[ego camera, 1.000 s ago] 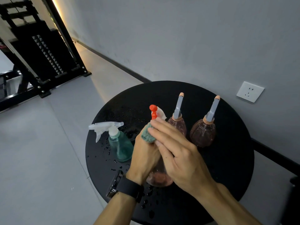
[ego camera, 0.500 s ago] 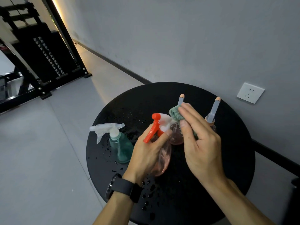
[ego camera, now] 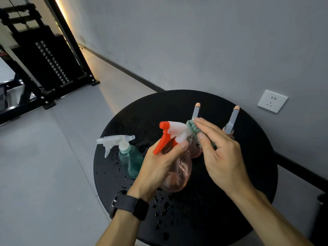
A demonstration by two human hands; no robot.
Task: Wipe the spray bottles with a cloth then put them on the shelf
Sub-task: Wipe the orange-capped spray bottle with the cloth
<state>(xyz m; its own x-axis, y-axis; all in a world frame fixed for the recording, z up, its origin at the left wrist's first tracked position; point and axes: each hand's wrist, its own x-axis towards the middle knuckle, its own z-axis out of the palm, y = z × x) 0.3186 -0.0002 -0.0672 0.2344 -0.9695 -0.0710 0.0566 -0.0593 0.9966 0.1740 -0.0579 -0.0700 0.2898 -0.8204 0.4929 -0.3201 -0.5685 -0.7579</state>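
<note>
Left hand (ego camera: 159, 167) grips the clear pink spray bottle with the orange trigger (ego camera: 177, 167) tilted above the wet round black desk (ego camera: 230, 201), while the right hand (ego camera: 220, 153) pinches a fuzzy green cloth (ego camera: 192, 127) against what looks like the back of its white nozzle head.

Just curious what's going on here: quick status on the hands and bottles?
Left hand grips pink spray bottle. Right hand presses green cloth on its white head. Three bottles wait on wet table. Nothing blocking.
</note>
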